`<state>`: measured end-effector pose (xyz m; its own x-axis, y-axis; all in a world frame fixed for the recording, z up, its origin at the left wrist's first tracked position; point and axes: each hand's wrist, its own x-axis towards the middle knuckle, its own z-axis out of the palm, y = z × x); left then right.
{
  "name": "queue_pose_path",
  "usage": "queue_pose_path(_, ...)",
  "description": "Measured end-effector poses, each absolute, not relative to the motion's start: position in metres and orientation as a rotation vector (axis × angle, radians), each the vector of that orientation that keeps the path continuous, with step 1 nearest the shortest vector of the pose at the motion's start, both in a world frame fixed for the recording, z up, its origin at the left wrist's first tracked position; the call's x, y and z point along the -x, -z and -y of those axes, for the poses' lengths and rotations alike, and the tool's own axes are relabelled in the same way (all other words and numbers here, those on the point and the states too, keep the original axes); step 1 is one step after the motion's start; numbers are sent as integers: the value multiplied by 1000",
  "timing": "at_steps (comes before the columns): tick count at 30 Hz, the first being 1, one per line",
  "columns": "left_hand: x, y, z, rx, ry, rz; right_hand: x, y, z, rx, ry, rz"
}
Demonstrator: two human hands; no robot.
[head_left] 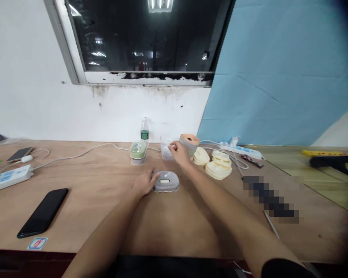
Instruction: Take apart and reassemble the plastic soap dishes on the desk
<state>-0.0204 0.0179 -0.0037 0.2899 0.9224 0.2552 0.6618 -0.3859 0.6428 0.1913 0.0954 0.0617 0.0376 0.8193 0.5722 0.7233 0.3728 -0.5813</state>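
Observation:
A grey oval dish-like piece point(166, 187) with a slot in its middle rests on the table before me. My left hand point(145, 182) grips its left edge, the thumb lying against the rim. Farther out, my right hand point(179, 152) has thumb and forefinger pinched at the rim of a stack of clear plastic pieces point(166, 155). Just behind that hand are orange pieces point(190, 137) above grey ones. Cream-coloured pieces lie in stacks point(218, 170) to the right. A green-and-grey oval box point(138, 152) stands to the left of the clear stack.
A plastic bottle point(144, 131) stands against the wall. A black phone point(43, 212) lies at the left front, near a power strip point(10, 178). Another power strip point(240, 150) with cables sits at the back right. A pixelated dark object point(269, 197) is on the right.

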Motion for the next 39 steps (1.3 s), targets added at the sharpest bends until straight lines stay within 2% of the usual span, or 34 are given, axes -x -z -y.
queue_pose_path(6, 20, 2, -21, -2060, -1262, -1407, -202, -14, -26, 1139, -404, 1584)
queue_pose_path(10, 19, -6, -17, -2089, -1172, -1288, -212, 11, -7, 1137, -554, 1571)
queue_pose_path(17, 22, -11, -16, -1896, -1224, -1317, -205, 5, -12, 1261, -544, 1595)
queue_pose_path(27, 31, -10, -22, -1863, -934, -1197, -219, 3, -20, 1424, -636, 1788)
queue_pose_path(33, 33, -6, -25, -1962, -865, -1411, -217, 2, -20, 1536, -548, 1898)
queue_pose_path(39, 36, -12, -17, -1905, -551, -1205, -219, 3, -19, 1513, -555, 2000)
